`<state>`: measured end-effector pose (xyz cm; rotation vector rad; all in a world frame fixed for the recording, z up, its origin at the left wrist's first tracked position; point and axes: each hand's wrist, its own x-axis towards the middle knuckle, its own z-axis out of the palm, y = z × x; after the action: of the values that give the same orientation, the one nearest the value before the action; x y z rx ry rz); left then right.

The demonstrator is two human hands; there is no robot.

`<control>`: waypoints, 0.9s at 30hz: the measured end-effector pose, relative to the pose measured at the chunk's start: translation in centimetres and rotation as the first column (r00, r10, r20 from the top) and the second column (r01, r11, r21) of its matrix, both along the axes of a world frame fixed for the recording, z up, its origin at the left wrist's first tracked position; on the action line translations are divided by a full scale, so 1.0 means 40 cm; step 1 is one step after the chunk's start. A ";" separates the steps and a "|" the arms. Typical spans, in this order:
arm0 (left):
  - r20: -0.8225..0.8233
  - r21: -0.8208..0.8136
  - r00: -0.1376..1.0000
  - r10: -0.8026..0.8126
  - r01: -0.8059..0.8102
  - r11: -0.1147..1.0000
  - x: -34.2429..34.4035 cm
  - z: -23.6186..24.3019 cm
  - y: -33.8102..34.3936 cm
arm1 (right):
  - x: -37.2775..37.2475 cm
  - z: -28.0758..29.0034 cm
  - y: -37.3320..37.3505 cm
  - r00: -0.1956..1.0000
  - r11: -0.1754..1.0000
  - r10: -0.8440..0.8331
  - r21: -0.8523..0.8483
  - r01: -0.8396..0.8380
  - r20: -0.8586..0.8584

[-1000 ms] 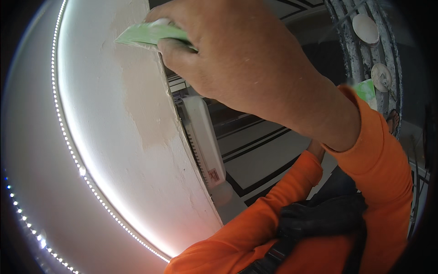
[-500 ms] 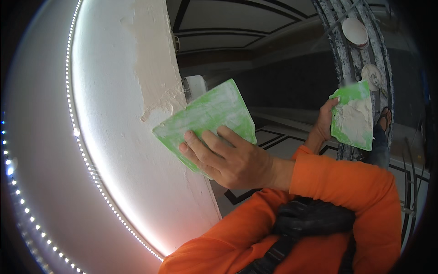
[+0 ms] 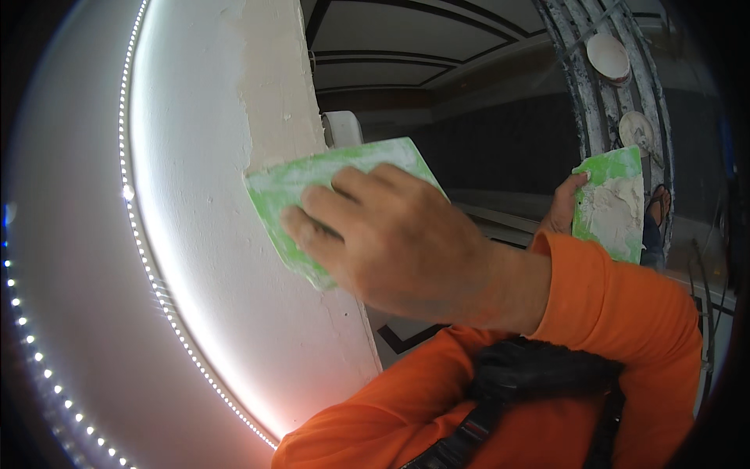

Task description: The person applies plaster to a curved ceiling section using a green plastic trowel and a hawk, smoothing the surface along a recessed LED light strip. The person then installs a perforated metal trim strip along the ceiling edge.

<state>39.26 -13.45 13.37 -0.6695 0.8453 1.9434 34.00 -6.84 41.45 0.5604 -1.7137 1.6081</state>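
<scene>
The right hand [image 3: 394,234] bends its fingers tight on the big green scraper [image 3: 273,207], mid-frame, over the wall [image 3: 195,227]. It has slid up; the lumpy paste [image 3: 281,105] now looks flatter, so smoothing seems to work. The left hand [image 3: 562,206], right of frame, grips a green board [image 3: 613,165].

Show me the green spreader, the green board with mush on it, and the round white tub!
Green spreader [image 3: 301,178], head view: on its broad face.
Green board [image 3: 616,163], head view: on a bare part near its top.
Round white tub [image 3: 608,55], head view: on its pale top.
</scene>
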 end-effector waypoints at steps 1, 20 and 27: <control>0.000 0.014 1.000 0.004 -0.004 1.000 0.006 -0.019 -0.012 | 0.057 -0.006 -0.023 0.999 1.000 -0.012 0.001 0.012 -0.030; -0.027 -0.133 1.000 -0.001 -0.002 0.991 0.018 0.039 -0.012 | 0.039 -0.035 0.026 0.993 0.974 -0.096 -0.212 0.081 -0.063; -0.015 -0.096 1.000 0.016 -0.017 0.995 0.043 0.022 0.022 | -0.241 -0.007 0.083 0.995 0.997 0.033 0.062 -0.040 0.099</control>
<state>40.97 -12.57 14.27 -0.7222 0.9504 1.9341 24.37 -3.54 41.19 0.5548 -1.8425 1.6350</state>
